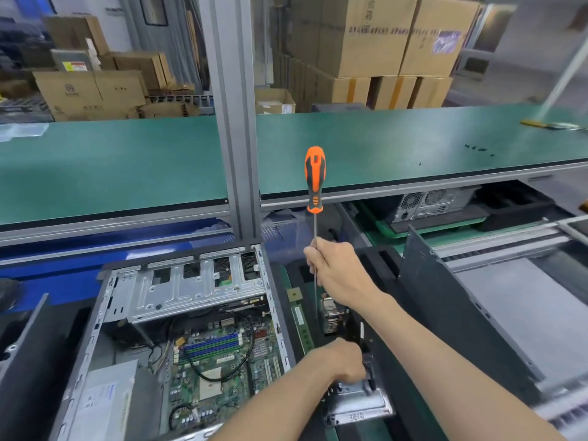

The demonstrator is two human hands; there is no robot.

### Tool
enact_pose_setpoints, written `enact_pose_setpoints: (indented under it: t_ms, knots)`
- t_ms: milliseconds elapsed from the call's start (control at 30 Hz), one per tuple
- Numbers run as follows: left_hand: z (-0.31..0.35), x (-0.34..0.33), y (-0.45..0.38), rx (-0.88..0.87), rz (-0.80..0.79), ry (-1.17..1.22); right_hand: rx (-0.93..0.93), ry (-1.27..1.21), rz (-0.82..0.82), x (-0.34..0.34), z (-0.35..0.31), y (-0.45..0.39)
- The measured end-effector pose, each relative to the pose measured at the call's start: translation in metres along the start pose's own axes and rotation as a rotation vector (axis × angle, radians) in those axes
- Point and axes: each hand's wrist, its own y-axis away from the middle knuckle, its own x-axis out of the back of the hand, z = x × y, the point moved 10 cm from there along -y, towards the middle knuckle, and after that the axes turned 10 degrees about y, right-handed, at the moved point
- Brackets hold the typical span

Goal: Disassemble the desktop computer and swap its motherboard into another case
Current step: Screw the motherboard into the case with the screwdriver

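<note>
the open case [178, 329] still keeps its motherboard [222, 361], so the swap seems early: right hand [337, 275] grasps the screwdriver [315, 183] by its shaft, left hand [340, 361] curls its fingers around a removed metal part [359, 402].

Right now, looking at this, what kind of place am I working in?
Most likely an electronics assembly or repair line in a warehouse-type workshop. A long green-matted workbench runs across, stacked cardboard boxes stand behind it, and an open desktop case with its motherboard showing lies in front.
</note>
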Motion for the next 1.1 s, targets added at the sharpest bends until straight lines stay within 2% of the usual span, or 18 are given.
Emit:
enact_pose_setpoints:
  t_ms: [67, 133, 267, 400, 467, 500, 667, 833, 967, 1100]
  knots:
    - [-0.002, -0.002, -0.001, -0.009, 0.006, -0.003, 0.009, 0.001, -0.007, -0.001, 0.000, 0.000]
    - [-0.004, 0.011, 0.004, -0.069, 0.102, 0.060, 0.023, 0.001, -0.012, -0.001, -0.001, -0.002]
    - [-0.024, 0.059, 0.044, -0.236, 0.384, 0.367, 0.034, -0.032, 0.005, -0.001, -0.008, -0.013]
    - [-0.108, 0.096, 0.099, -0.169, 0.763, 0.803, 0.081, -0.071, -0.009, -0.015, -0.029, -0.027]
    - [-0.149, 0.107, 0.125, -0.137, 0.951, 0.910, 0.140, -0.069, -0.022, -0.028, -0.047, -0.031]
    - [-0.161, 0.110, 0.132, -0.146, 0.991, 0.924, 0.181, -0.047, -0.029, -0.035, -0.057, -0.032]
    - [-0.172, 0.111, 0.140, -0.265, 0.897, 0.852, 0.347, 0.100, -0.093, -0.069, -0.103, -0.033]
    - [-0.176, 0.114, 0.158, -0.332, 0.988, 0.998, 0.348, -0.076, -0.117, -0.078, -0.136, -0.036]
    - [-0.204, 0.106, 0.169, -0.248, 0.978, 1.038, 0.359, -0.160, -0.167, -0.081, -0.148, -0.039]
    - [-0.240, 0.089, 0.178, -0.019, 0.977, 0.900, 0.276, -0.366, -0.184, -0.076, -0.149, -0.049]
